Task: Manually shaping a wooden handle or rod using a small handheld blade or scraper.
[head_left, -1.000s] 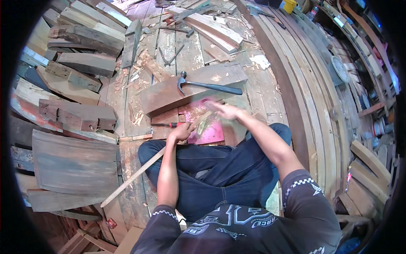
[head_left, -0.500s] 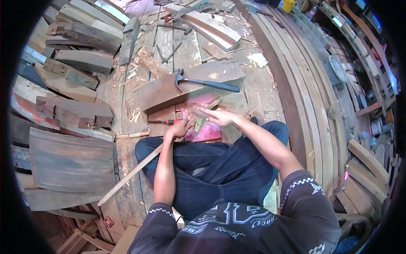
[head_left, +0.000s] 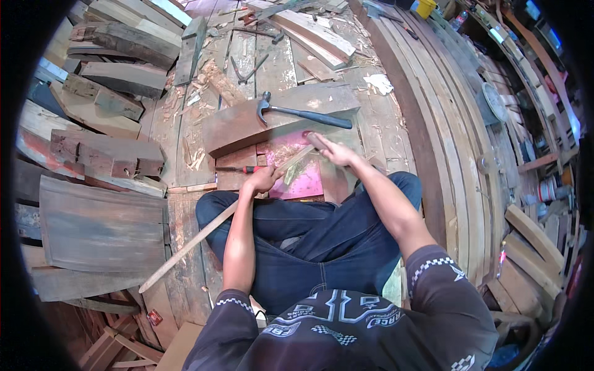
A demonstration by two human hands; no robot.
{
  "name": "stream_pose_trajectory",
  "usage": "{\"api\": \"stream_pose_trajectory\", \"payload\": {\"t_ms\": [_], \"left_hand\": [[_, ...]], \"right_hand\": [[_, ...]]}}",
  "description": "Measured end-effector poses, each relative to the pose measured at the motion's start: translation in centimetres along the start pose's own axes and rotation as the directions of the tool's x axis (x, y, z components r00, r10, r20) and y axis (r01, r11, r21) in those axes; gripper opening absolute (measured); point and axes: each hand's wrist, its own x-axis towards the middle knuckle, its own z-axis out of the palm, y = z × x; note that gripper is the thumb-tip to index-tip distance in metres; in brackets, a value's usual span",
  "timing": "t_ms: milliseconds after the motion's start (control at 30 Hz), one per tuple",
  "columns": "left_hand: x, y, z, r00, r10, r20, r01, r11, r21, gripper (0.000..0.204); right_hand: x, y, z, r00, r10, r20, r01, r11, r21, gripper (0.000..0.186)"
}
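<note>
I sit on a plank floor with a pink board [head_left: 303,179] in front of my knees. My left hand [head_left: 263,179] grips a long thin wooden strip [head_left: 192,244] that slants from the lower left up across the pink board. My right hand [head_left: 331,150] lies on the strip's upper end, fingers pressed on a small brown pad [head_left: 312,140] whose kind I cannot tell. A red-handled tool [head_left: 244,169] lies just left of my left hand. Beyond the board a hammer [head_left: 297,113] with a dark handle rests on a brown plank [head_left: 235,127].
Old timber blocks [head_left: 105,154] and a grey panel [head_left: 102,226] are piled on the left. Long curved planks [head_left: 433,136] run down the right side, with shelves of clutter behind them. Wood chips [head_left: 198,93] and more boards [head_left: 315,34] lie ahead.
My right hand slid down the strip toward my left hand, then back up to its far end. My left hand kept its grip in the same place.
</note>
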Motion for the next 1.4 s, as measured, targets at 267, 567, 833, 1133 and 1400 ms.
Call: {"api": "stream_pose_trajectory", "payload": {"t_ms": [267,567,833,1133,1400], "left_hand": [[-1.8,-1.6,0.1,0.997,-0.07,0.015,0.069,0.997,0.047,0.048],[-1.8,-1.2,-0.3,0.998,-0.065,-0.012,0.064,0.998,-0.009,0.049],[-0.1,-0.9,0.8,0.999,0.017,-0.031,-0.019,0.999,-0.041,0.043],[-0.5,0.3,-1.0,0.996,-0.03,0.086,0.023,0.996,0.081,0.047],[0.8,-1.9,2.3,0.968,0.148,-0.2,-0.118,0.981,0.155,0.034]], "right_hand": [[-0.1,-5.4,3.7,0.936,-0.351,0.013,0.349,0.933,0.083,0.068],[0.5,-4.1,4.6,0.995,-0.093,0.027,0.09,0.992,0.087,0.068],[2.3,0.3,1.1,0.975,0.224,-0.009,-0.223,0.973,0.062,0.068],[0.0,-2.1,-0.3,0.996,0.089,-0.004,-0.088,0.992,0.09,0.071],[-1.7,-1.2,-0.2,0.993,-0.103,-0.062,0.102,0.995,-0.02,0.067]]}}
